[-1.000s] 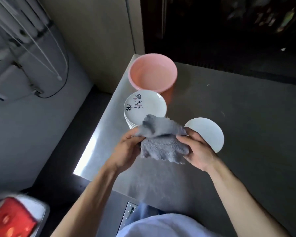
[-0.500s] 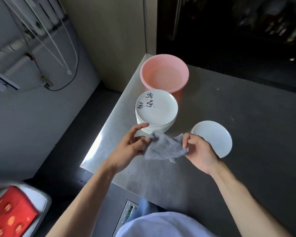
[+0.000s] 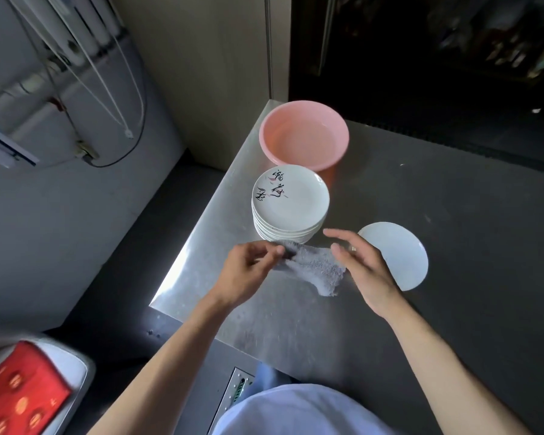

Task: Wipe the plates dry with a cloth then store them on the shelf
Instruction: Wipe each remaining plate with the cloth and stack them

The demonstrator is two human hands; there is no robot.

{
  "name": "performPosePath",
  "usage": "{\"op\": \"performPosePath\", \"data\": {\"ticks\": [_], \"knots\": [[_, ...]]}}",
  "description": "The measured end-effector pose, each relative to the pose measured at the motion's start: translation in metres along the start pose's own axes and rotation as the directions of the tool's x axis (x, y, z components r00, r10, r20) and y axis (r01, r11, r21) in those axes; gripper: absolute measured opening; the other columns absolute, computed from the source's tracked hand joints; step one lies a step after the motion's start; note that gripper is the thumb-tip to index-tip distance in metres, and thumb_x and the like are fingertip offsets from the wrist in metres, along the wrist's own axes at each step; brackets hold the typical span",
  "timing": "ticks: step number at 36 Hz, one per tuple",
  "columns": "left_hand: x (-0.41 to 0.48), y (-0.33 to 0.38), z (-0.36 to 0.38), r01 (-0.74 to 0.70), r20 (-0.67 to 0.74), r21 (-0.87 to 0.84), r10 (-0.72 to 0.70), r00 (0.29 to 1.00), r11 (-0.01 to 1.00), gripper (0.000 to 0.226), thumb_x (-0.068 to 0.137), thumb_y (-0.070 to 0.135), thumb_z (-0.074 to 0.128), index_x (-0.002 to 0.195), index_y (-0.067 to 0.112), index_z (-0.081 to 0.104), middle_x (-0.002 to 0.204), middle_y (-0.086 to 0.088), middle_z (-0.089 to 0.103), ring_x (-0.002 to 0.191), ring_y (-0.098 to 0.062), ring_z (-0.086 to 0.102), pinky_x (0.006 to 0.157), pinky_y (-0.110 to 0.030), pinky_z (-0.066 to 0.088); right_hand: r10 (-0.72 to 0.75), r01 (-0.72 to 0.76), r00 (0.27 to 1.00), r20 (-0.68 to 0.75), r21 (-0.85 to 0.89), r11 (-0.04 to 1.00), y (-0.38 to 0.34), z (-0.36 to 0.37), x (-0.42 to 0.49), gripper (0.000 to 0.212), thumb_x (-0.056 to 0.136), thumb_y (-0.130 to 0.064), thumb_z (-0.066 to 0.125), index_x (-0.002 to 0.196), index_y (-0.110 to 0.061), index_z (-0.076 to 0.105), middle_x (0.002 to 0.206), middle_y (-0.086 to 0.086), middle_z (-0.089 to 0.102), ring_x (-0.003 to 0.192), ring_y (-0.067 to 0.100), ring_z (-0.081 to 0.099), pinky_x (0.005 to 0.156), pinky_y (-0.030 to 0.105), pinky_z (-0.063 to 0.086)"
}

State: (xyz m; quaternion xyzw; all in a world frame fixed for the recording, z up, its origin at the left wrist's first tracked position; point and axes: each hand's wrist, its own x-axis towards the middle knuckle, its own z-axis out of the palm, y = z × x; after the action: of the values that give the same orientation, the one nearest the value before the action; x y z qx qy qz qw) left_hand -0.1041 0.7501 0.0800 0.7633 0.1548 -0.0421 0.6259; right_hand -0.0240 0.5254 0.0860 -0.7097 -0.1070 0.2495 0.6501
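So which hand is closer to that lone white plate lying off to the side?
Right. The right hand sits just beside the lone plate, overlapping its left edge in view. The left hand, pinching the grey cloth, is farther left.

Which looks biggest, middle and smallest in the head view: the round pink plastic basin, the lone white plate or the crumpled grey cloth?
Largest: round pink plastic basin.
Then lone white plate and crumpled grey cloth: too alike to rank.

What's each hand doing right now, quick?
Left hand: pinching one end of the cloth.
Right hand: open, fingers straight, gripping nothing.
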Motion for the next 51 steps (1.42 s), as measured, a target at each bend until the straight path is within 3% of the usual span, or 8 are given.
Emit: {"op": "performPosePath", "data": {"ticks": [6, 11, 17, 27, 33, 38, 46, 51], "knots": [[0.004, -0.005, 0.003, -0.108, 0.011, -0.124, 0.11, 0.994, 0.986, 0.044, 0.089, 0.0, 0.055, 0.11, 0.032, 0.076, 0.084, -0.018, 0.068, 0.079, -0.019, 0.059, 0.08, -0.037, 0.053, 0.026, -0.027, 0.997, 0.078, 0.005, 1.0, 0.009, -0.002, 0.009, 0.056, 0.087, -0.032, 0.069, 0.137, -0.052, 0.051, 0.069, 0.036, 0.046, 0.071, 0.034, 0.042, 0.081, 0.039, 0.032], [0.005, -0.004, 0.002, -0.052, 0.126, -0.132, 0.069, 0.99, 0.99, 0.072, 0.076, -0.015, 0.043, 0.14, 0.018, 0.052, 0.099, -0.006, 0.066, 0.086, -0.009, 0.061, 0.073, -0.024, 0.052, 0.037, -0.041, 0.996, 0.087, 0.043, 0.998, 0.008, -0.002, 0.012, 0.062, 0.085, -0.012, 0.068, 0.137, -0.043, 0.055, 0.065, 0.014, 0.037, 0.072, 0.041, 0.029, 0.075, 0.039, 0.025], [0.008, 0.002, 0.007, 0.104, 0.355, 0.135, -0.146, 0.923, 0.985, 0.036, 0.09, 0.044, 0.074, 0.114, 0.017, 0.075, 0.097, 0.002, 0.074, 0.086, -0.007, 0.065, 0.082, -0.027, 0.053, -0.008, 0.014, 0.992, 0.126, -0.047, 0.999, -0.002, 0.001, 0.009, 0.059, 0.093, 0.003, 0.063, 0.141, -0.029, 0.052, 0.07, 0.003, 0.061, 0.069, 0.017, 0.046, 0.07, 0.019, 0.041], [0.002, 0.007, 0.03, 0.083, 0.318, -0.21, -0.012, 0.948, 0.974, 0.029, 0.105, 0.016, 0.056, 0.125, -0.005, 0.063, 0.12, -0.029, 0.069, 0.106, -0.03, 0.067, 0.099, -0.055, 0.055, 0.299, -0.196, 0.873, 0.384, -0.284, 0.939, -0.001, -0.021, 0.015, 0.049, 0.074, -0.034, 0.087, 0.115, -0.019, 0.067, 0.097, -0.004, 0.071, 0.09, 0.011, 0.065, 0.084, 0.031, 0.052], [0.009, 0.019, 0.03, 0.144, 0.163, -0.343, -0.092, 0.982, 0.928, 0.035, 0.104, 0.032, 0.055, 0.128, 0.007, 0.062, 0.12, -0.019, 0.073, 0.105, -0.031, 0.073, 0.078, -0.044, 0.062, 0.249, -0.382, 0.817, 0.52, 0.166, 0.909, 0.025, -0.016, 0.005, 0.057, 0.082, -0.018, 0.075, 0.134, 0.0, 0.057, 0.136, 0.029, 0.057, 0.129, 0.042, 0.053, 0.11, 0.054, 0.04], [0.018, 0.016, 0.026, 0.101, 0.038, -0.316, -0.094, 0.995, 0.943, 0.027, 0.11, 0.028, 0.048, 0.13, 0.014, 0.06, 0.109, -0.013, 0.076, 0.081, -0.023, 0.072, 0.054, -0.028, 0.053, 0.201, -0.277, 0.954, 0.222, 0.398, 0.875, 0.038, 0.009, 0.002, 0.043, 0.081, -0.026, 0.082, 0.111, 0.0, 0.066, 0.115, 0.019, 0.067, 0.11, 0.029, 0.061, 0.105, 0.039, 0.043], [0.02, 0.005, 0.013, 0.002, -0.032, -0.144, -0.007, 0.999, 0.99, 0.019, 0.11, 0.03, 0.046, 0.127, 0.035, 0.055, 0.115, 0.01, 0.071, 0.1, -0.004, 0.068, 0.08, -0.023, 0.054, 0.115, -0.122, 0.992, 0.042, 0.193, 0.974, 0.027, 0.019, 0.012, 0.016, 0.098, -0.036, 0.057, 0.105, -0.022, 0.058, 0.092, -0.002, 0.063, 0.087, 0.016, 0.054, 0.078, 0.032, 0.044], [0.01, -0.008, 0.01, 0.12, 0.182, -0.218, -0.08, 0.98, 0.969, 0.09, 0.097, 0.016, 0.069, 0.157, 0.042, 0.008, 0.101, -0.008, 0.078, 0.099, -0.019, 0.075, 0.084, -0.021, 0.056, 0.028, -0.026, 0.995, -0.092, 0.019, 0.999, 0.021, 0.021, 0.026, 0.007, 0.104, -0.029, 0.051, 0.107, -0.023, 0.052, 0.102, 0.005, 0.061, 0.098, 0.011, 0.056, 0.091, 0.034, 0.043]]}}
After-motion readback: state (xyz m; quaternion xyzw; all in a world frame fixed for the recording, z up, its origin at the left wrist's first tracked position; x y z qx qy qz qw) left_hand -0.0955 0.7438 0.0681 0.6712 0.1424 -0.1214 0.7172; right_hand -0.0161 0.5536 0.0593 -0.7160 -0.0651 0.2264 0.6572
